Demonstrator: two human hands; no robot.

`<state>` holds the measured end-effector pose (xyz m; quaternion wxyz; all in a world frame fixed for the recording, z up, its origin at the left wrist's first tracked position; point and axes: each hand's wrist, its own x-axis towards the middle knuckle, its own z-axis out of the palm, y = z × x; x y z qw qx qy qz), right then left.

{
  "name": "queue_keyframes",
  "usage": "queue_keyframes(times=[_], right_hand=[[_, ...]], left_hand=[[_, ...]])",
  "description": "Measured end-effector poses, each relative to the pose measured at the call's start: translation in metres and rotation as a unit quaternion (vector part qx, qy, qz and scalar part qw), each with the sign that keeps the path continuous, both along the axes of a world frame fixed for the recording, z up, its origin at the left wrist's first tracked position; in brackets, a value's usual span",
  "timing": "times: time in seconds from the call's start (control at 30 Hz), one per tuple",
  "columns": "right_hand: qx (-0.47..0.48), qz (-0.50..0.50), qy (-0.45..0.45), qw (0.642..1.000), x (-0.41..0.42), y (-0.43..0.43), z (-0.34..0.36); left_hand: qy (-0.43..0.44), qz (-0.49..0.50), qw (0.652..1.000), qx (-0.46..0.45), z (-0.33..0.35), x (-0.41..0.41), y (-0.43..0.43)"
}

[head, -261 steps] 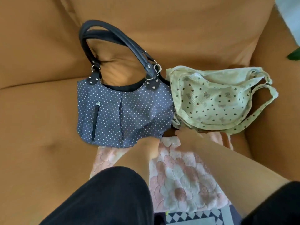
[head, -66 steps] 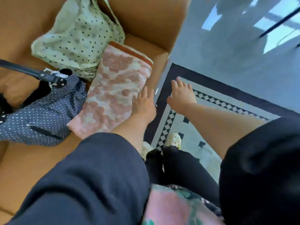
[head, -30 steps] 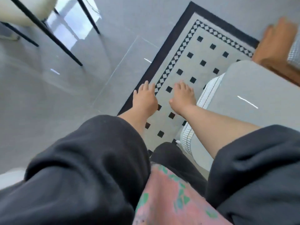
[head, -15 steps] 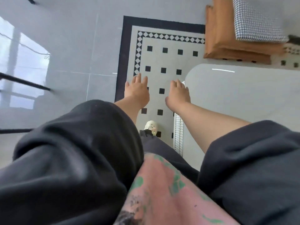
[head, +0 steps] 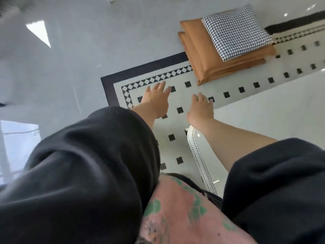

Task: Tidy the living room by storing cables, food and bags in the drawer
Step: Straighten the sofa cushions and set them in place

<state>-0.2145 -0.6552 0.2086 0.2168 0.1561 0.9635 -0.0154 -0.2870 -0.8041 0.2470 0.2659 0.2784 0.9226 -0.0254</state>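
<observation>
Grey floor [head: 88, 50] and a black-and-white rug [head: 151, 80] filled the view. No bag, cable, food or drawer was in view, so bearing, long axis and nearer hand could not be established. The left hand [head: 155, 101] and right hand [head: 202, 110] both reached toward 12 o'clock, fingers straight and spread, holding nothing. The right hand hovered near the corner of a white table [head: 263, 110] extending toward 3 o'clock. Stacked orange cushions [head: 202, 55] under a checked cushion [head: 235, 30] lay at 1 o'clock. Judgement: the drawer must be located first.
</observation>
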Motion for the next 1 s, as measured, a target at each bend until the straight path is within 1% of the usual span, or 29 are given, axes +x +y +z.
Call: queue_keyframes(times=[0.07, 0.1, 0.13, 0.23, 0.33, 0.5, 0.57, 0.67, 0.73, 0.77, 0.83, 0.9, 1.0], right_hand=[[0.008, -0.030, 0.016, 0.999, -0.042, 0.009, 0.004], [0.001, -0.069, 0.022, 0.997, -0.075, 0.012, 0.008], [-0.008, -0.093, 0.032, 0.995, -0.091, 0.016, 0.012], [-0.016, -0.154, 0.040, 0.987, -0.147, 0.030, 0.022], [-0.030, -0.189, 0.047, 0.980, -0.183, 0.045, 0.024], [-0.057, -0.249, 0.063, 0.965, -0.237, 0.097, 0.010], [-0.064, -0.278, 0.069, 0.956, -0.258, 0.124, 0.000], [-0.081, -0.311, 0.053, 0.945, -0.289, 0.173, -0.016], [-0.103, -0.338, 0.062, 0.933, -0.307, 0.199, -0.021], [-0.113, -0.351, 0.065, 0.927, -0.317, 0.217, -0.022], [-0.122, -0.372, 0.035, 0.919, -0.331, 0.251, -0.017], [-0.120, -0.384, 0.011, 0.915, -0.343, 0.282, -0.013], [-0.116, -0.411, 0.003, 0.904, -0.369, 0.328, -0.017]], left_hand=[[-0.003, -0.027, 1.000, 0.005, 0.004, -0.048, 0.008], [-0.003, -0.047, 0.999, 0.004, 0.008, -0.087, 0.012], [-0.010, -0.053, 0.998, 0.013, 0.013, -0.104, 0.016], [-0.011, -0.111, 0.994, -0.005, 0.024, -0.171, 0.035], [-0.011, -0.155, 0.988, -0.008, 0.024, -0.214, 0.058], [0.003, -0.234, 0.972, -0.025, 0.008, -0.281, 0.131], [-0.004, -0.238, 0.971, -0.024, 0.002, -0.303, 0.166], [-0.036, -0.202, 0.979, -0.018, -0.010, -0.341, 0.224], [-0.048, -0.188, 0.981, -0.022, -0.016, -0.360, 0.253], [-0.060, -0.188, 0.980, -0.023, -0.018, -0.372, 0.273], [-0.079, -0.197, 0.977, -0.027, -0.019, -0.390, 0.311], [-0.083, -0.213, 0.973, -0.021, -0.019, -0.407, 0.349], [-0.086, -0.218, 0.972, 0.001, -0.021, -0.438, 0.402]])
